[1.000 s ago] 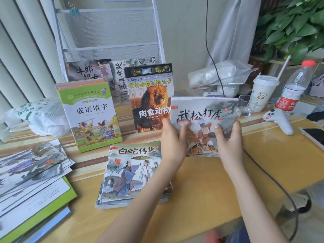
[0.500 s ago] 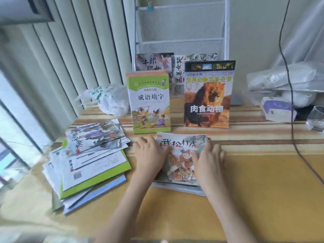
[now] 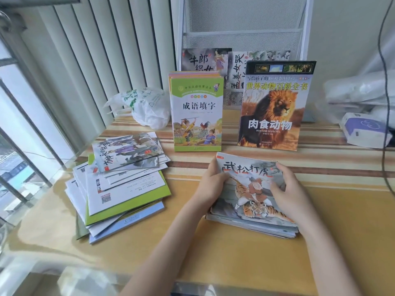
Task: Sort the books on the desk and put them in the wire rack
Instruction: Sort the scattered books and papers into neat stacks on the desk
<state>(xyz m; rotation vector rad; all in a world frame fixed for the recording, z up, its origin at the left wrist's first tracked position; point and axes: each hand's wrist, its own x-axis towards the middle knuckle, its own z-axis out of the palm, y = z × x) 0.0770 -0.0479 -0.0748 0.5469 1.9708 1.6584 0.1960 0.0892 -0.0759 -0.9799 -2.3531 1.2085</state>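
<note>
Two hands, left hand (image 3: 210, 186) and right hand (image 3: 287, 194), now press the tiger book (image 3: 252, 189), lowered onto the lower-right stack (image 3: 254, 226); sorting continues, wire rack (image 3: 241, 22) pending.

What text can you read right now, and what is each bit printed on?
"武松打虎": tiger book, top of the stack under both hands.
"成语填字": green book, standing.
"世界动物百科全书", "BAI KE QUAN SHU", "肉食动物", "ROUSHI DONGWU": lion book.
"牛郎织女": book in the wire rack, partly hidden.
Loose pile's titles, QR code, small print: unreadable.
</note>
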